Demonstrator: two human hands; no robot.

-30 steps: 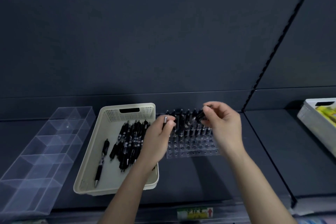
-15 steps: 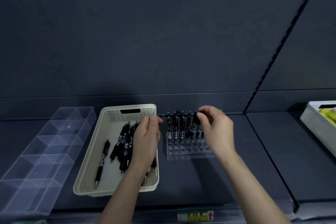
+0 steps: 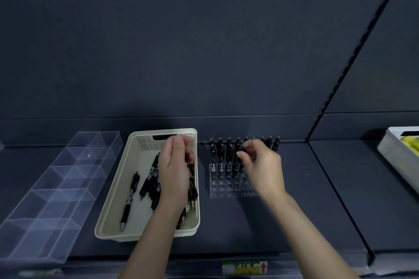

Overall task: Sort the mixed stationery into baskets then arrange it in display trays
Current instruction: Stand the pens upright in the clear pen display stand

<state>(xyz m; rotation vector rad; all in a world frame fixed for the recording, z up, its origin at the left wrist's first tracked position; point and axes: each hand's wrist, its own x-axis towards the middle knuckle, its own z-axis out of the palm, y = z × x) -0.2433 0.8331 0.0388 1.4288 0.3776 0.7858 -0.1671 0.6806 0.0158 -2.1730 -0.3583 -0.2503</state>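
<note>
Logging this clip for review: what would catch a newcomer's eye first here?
Two bare hands work mid-frame: the left hand over a cream basket of loose black pens, the right hand at a clear holed tray of upright pens. A clear divided tray lies far left.

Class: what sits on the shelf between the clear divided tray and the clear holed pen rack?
In the head view, the cream basket of loose black pens, with the left hand above it.

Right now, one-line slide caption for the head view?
Left hand over the cream basket of loose black pens; right hand at the clear holed tray, upright pens in its back rows.
</note>
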